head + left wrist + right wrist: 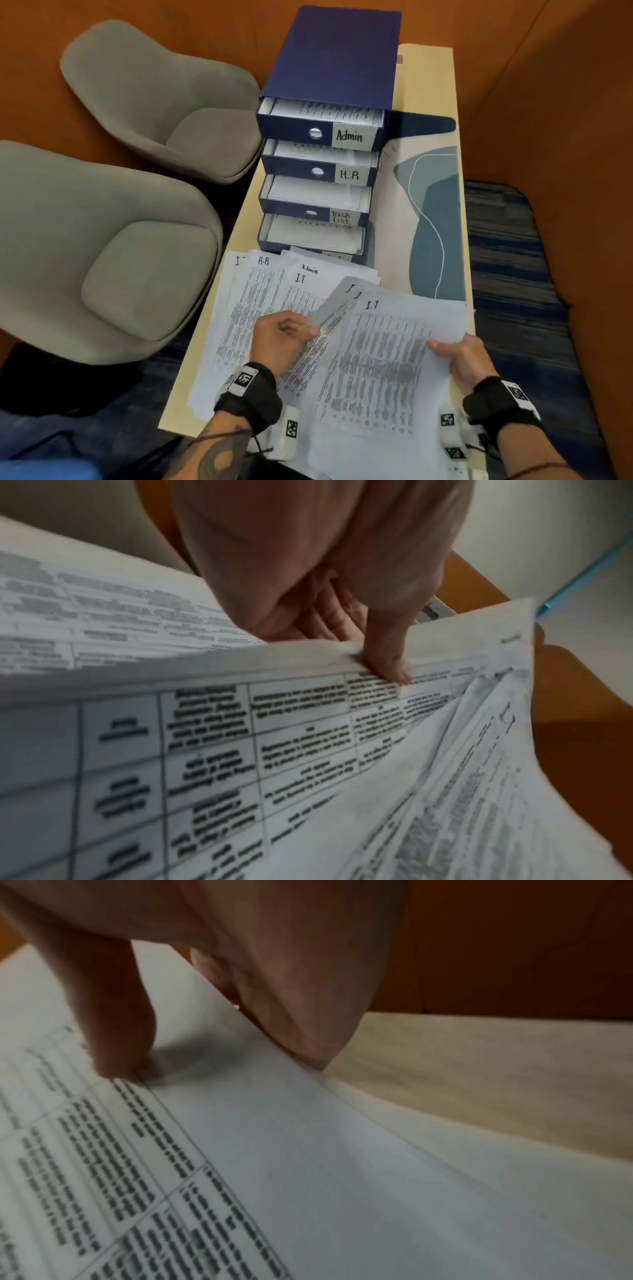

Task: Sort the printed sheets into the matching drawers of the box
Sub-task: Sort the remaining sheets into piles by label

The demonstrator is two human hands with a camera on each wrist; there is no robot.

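Note:
A dark blue drawer box [334, 61] stands on the table with its drawers pulled out stepwise: Admin [349, 136], H.R [349, 175], Task List [340, 217] and a lowest one [311, 236] whose label is hidden. All hold paper. Printed sheets [260, 291] marked I.T, H.R and Admin lie fanned before it. My left hand [284, 337] pinches the edge of a lifted I.T sheet [337, 305], thumb [387, 653] on top. My right hand [462, 359] grips the right edge of a stack topped by an I.T sheet [383, 370], thumb [116, 1042] pressing the print.
Two grey upholstered chairs [150, 99] [102, 260] stand left of the narrow pale table [431, 85]. A teal and blue patterned mat [435, 219] lies right of the box. Orange walls close in behind and to the right.

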